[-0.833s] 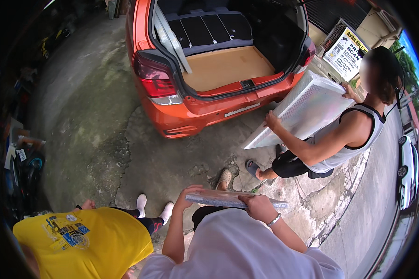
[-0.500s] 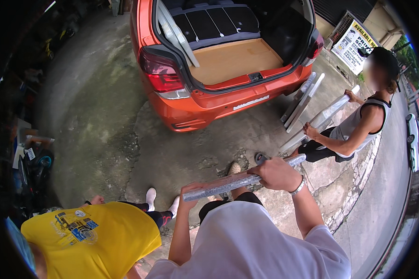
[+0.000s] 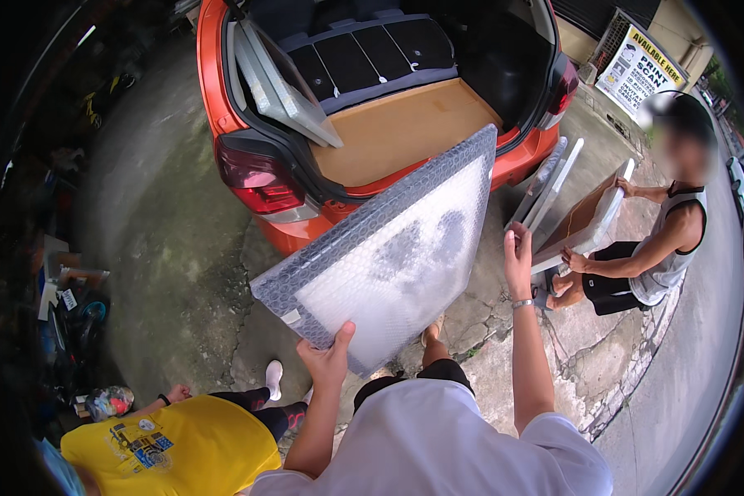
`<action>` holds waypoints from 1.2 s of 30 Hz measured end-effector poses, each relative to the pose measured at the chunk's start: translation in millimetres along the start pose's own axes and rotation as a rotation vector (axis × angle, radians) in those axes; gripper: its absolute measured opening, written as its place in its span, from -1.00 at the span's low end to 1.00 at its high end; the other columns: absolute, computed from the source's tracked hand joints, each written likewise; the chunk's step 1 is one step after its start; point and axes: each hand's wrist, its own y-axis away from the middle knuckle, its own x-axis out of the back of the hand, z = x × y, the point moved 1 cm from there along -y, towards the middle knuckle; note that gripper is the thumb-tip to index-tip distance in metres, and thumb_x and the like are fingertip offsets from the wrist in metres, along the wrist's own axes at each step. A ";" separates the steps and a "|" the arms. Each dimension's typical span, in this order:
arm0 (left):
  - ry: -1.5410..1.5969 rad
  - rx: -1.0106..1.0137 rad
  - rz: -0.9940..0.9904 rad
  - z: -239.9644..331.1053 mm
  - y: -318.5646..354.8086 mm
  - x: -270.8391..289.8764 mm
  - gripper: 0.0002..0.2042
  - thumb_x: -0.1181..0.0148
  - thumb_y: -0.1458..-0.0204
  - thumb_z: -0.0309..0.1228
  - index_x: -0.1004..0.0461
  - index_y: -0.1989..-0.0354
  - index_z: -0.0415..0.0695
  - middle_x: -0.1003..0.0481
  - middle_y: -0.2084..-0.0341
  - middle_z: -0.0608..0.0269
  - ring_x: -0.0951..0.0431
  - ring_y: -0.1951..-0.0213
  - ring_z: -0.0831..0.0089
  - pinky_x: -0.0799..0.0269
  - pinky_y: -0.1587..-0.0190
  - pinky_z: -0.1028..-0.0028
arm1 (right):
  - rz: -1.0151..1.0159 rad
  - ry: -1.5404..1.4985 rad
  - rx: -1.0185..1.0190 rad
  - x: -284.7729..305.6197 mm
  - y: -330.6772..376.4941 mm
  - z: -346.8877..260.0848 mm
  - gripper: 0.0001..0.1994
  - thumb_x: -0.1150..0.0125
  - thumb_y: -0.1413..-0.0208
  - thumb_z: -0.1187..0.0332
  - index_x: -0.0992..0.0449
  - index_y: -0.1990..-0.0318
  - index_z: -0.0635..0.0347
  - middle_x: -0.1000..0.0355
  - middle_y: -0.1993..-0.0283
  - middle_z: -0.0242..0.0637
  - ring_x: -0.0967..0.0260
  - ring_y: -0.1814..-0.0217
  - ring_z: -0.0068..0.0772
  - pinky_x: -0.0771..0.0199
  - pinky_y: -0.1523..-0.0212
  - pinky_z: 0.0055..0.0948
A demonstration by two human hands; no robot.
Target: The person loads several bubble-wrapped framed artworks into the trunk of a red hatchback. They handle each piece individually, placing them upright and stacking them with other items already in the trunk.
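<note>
A large flat framed picture [image 3: 393,256] in bubble wrap, with a dark border and a pale middle, is tilted in front of me. My left hand [image 3: 326,360] grips its near lower edge, thumb on the face, fingers behind. My right hand [image 3: 517,256] is raised beyond the picture's right side, apart from it, its fingers loosely bent with nothing seen in them. Past the picture stands an orange car [image 3: 281,231] with its back open. Wrapped flat panels [image 3: 285,83] lean inside the boot's left wall, beside a tan board floor [image 3: 388,136].
At the right a person in a grey sleeveless top [image 3: 670,248] holds another wrapped frame [image 3: 591,215]. Upright panels [image 3: 554,182] stand by the bumper. A person in a yellow shirt [image 3: 174,446] is close on my left. A printed sign [image 3: 636,74] stands behind.
The picture has swung up from nearly edge-on to show its broad face toward the boot. My right hand has come off it. The person at the right has turned their frame.
</note>
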 end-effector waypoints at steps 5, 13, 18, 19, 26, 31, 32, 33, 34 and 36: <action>-0.025 0.069 -0.086 10.6 -35.6 -96.7 -0.73 -0.44 0.03 -0.40 -0.57 0.27 -0.35 -0.59 0.36 0.26 -0.52 0.33 0.58 -0.42 0.20 0.53 | -0.095 -0.349 -0.421 -18.5 -18.9 150.8 -0.37 0.05 -0.31 -0.10 -0.30 -0.08 0.47 -0.36 -0.05 -0.19 -0.28 -0.10 -0.39 -0.22 -0.20 -0.41; -0.282 0.125 -0.307 7.9 -77.7 -186.7 -0.77 -0.41 0.00 -0.36 -0.59 0.29 -0.28 -0.59 0.44 0.31 -0.53 0.40 0.60 -0.43 0.29 0.53 | 0.156 -0.526 -0.612 -7.7 -55.3 183.5 -0.32 -0.01 -0.23 -0.21 -0.30 -0.01 0.40 -0.36 0.03 -0.22 -0.27 -0.02 -0.44 -0.26 -0.13 -0.42; -0.173 0.193 -0.353 1.7 -94.8 -178.2 -0.67 -0.41 0.00 -0.36 -0.53 0.14 -0.30 -0.58 0.32 0.27 -0.54 0.29 0.52 -0.45 0.19 0.46 | 0.170 -0.568 -0.577 -19.1 -69.6 176.4 -0.33 -0.03 -0.23 -0.20 -0.29 0.00 0.41 -0.37 0.02 -0.19 -0.29 -0.01 -0.45 -0.29 -0.11 -0.39; -0.175 0.159 -0.321 -0.8 -99.1 -172.6 -0.63 -0.41 0.00 -0.35 -0.50 0.08 -0.30 -0.56 0.27 0.24 -0.53 0.23 0.48 -0.44 0.13 0.44 | 0.179 -0.569 -0.554 -24.4 -72.6 172.7 -0.34 -0.03 -0.23 -0.20 -0.30 0.02 0.41 -0.38 0.02 -0.19 -0.29 -0.01 -0.46 -0.30 -0.10 -0.39; 0.002 0.273 0.006 -29.7 -149.0 -131.9 -0.28 -0.41 0.00 -0.29 -0.14 -0.26 -0.29 -0.33 -0.13 0.05 -0.37 -0.11 0.30 -0.29 -0.18 0.28 | -0.230 -0.229 -0.325 -51.3 -112.0 130.8 -0.45 0.02 -0.30 -0.11 -0.27 0.56 0.18 -0.07 0.55 -0.68 0.09 0.49 -0.74 0.10 0.51 -0.54; 0.021 0.281 0.004 -50.1 -185.0 -128.6 -0.16 -0.42 0.01 -0.26 -0.01 -0.32 -0.31 -0.23 -0.21 -0.05 -0.31 -0.19 0.22 -0.25 -0.23 0.20 | -0.254 -0.230 -0.411 -62.9 -131.2 110.4 -0.45 0.03 -0.30 -0.12 -0.44 0.41 0.28 -0.16 0.52 -0.64 -0.03 0.45 -0.73 -0.11 0.43 -0.57; 0.002 0.279 -0.023 -53.8 -187.7 -130.6 -0.15 -0.42 0.01 -0.26 0.01 -0.33 -0.32 -0.23 -0.21 -0.07 -0.31 -0.19 0.21 -0.25 -0.23 0.20 | -0.210 -0.216 -0.394 -63.5 -133.2 109.6 -0.45 0.03 -0.30 -0.11 -0.46 0.38 0.30 -0.19 0.51 -0.62 -0.07 0.42 -0.71 -0.16 0.38 -0.56; 0.001 0.233 -0.051 -55.9 -188.4 -132.5 -0.14 -0.42 0.01 -0.26 0.02 -0.33 -0.33 -0.22 -0.22 -0.09 -0.31 -0.20 0.20 -0.24 -0.23 0.20 | -0.166 -0.197 -0.387 -61.6 -134.5 108.9 -0.44 0.04 -0.31 -0.11 -0.47 0.34 0.33 -0.22 0.49 -0.60 -0.11 0.40 -0.69 -0.22 0.33 -0.54; -0.070 0.194 -0.086 -57.3 -187.8 -135.1 -0.14 -0.42 0.01 -0.26 0.03 -0.33 -0.34 -0.21 -0.22 -0.10 -0.30 -0.20 0.20 -0.24 -0.23 0.21 | -0.123 -0.181 -0.376 -60.2 -135.6 108.5 -0.44 0.04 -0.31 -0.11 -0.49 0.31 0.35 -0.25 0.47 -0.58 -0.15 0.37 -0.67 -0.28 0.27 -0.52; -0.175 0.050 -0.144 -56.9 -181.0 -144.0 -0.14 -0.41 0.00 -0.27 0.04 -0.33 -0.35 -0.19 -0.23 -0.13 -0.29 -0.21 0.20 -0.23 -0.24 0.23 | -0.202 -0.124 -0.397 -41.0 -140.2 105.6 -0.44 0.09 -0.34 -0.07 -0.41 0.03 0.40 -0.38 0.23 -0.36 -0.28 0.14 -0.54 -0.31 0.02 -0.46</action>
